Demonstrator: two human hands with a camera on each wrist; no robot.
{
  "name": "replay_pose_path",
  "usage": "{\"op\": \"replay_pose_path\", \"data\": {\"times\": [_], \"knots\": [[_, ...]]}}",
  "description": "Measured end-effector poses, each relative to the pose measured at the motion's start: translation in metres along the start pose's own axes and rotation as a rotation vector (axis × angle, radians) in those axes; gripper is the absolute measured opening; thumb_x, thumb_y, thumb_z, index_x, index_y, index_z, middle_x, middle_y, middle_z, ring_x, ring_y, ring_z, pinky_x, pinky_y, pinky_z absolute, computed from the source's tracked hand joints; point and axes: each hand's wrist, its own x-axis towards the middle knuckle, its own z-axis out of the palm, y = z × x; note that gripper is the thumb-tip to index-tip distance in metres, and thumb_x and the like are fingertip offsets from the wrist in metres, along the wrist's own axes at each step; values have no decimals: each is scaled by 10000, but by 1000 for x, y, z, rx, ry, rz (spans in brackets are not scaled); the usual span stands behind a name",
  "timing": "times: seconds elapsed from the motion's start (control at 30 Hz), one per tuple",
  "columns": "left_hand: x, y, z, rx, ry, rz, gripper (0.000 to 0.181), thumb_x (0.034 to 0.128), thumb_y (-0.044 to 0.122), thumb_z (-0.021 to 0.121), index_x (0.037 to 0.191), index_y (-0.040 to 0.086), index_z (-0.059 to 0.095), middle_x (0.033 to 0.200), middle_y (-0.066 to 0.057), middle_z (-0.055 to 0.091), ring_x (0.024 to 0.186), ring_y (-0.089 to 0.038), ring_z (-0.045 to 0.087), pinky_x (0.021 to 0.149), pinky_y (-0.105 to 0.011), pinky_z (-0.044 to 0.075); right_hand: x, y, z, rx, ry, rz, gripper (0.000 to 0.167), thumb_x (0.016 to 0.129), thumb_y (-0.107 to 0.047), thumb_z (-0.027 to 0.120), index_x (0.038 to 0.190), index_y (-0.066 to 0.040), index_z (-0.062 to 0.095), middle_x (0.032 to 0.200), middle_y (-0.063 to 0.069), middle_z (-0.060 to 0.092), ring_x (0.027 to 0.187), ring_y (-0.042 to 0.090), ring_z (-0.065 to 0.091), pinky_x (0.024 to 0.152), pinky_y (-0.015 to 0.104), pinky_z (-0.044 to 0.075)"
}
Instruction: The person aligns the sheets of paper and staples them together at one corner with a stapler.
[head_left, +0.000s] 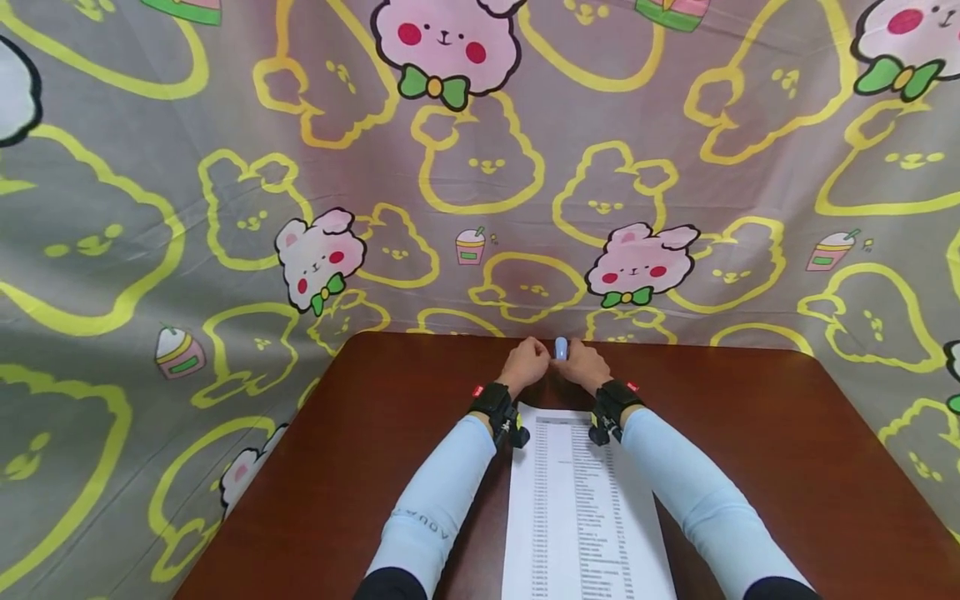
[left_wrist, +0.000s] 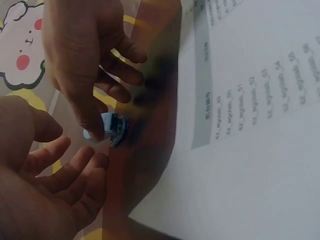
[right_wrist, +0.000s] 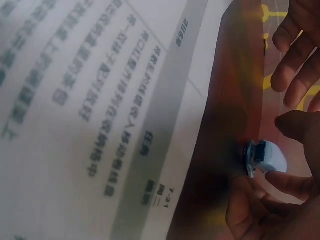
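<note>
A small light-blue stapler [head_left: 561, 348] is at the far end of the table, between the two hands. My right hand [head_left: 583, 364] holds it with the fingers; one digit lies against its blue body [right_wrist: 272, 157] in the right wrist view. Its dark and metal front part faces the paper, as the left wrist view shows of the stapler [left_wrist: 106, 126]. Just left of it is my left hand [head_left: 527, 363], fingers loosely bent and nothing seen in them. The left hand [left_wrist: 55, 190] appears close to the stapler but apart from it.
A long white sheet of printed paper [head_left: 558, 508] lies on the dark brown table [head_left: 420, 417] under the forearms, its far edge short of the hands. Behind the table's far edge hangs a grey cloth [head_left: 517, 233] with yellow outlines and cartoon rabbits.
</note>
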Motion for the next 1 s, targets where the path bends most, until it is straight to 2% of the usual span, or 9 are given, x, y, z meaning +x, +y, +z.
{"op": "replay_pose_path", "data": {"times": [0.17,0.4,0.57,0.73,0.87,1.0], "knots": [[0,2,6,10,-1,14,151,942,192,535,1028,93,611,984,-54,637,862,-192,581,722,-281,452,2,7,3,6,23,12,613,873,-473,656,1254,-21,490,1119,193,625,896,331,595,805,465,504],[0,7,8,22,-4,42,154,927,185,536,1015,98,629,991,-55,655,862,-192,587,717,-267,450,5,13,5,-23,53,11,594,872,-482,635,1207,-5,521,1104,198,636,892,334,598,804,482,498],[-1,4,7,26,-5,16,178,926,185,546,1048,90,634,1011,-61,665,882,-194,595,745,-285,465,7,15,6,-50,71,-1,462,899,-372,623,1169,-6,547,983,161,623,800,302,569,691,420,465],[0,-2,7,9,7,-11,195,932,209,556,1078,92,609,1047,-68,660,910,-195,593,766,-291,468,8,14,7,-53,80,-25,373,897,-337,638,1031,9,597,819,111,570,686,255,536,576,344,395],[2,-4,8,-25,10,-32,233,963,225,544,1142,78,564,1123,-106,645,960,-215,585,809,-325,467,7,15,5,8,76,-76,330,893,-329,654,919,-2,626,768,85,586,648,217,537,548,302,389],[3,0,10,-11,-1,-11,345,974,215,528,1283,63,519,1262,-154,600,1081,-252,575,905,-375,473,4,20,-2,114,55,-141,258,888,-263,671,895,-5,658,750,83,635,638,190,571,550,272,412]]}}
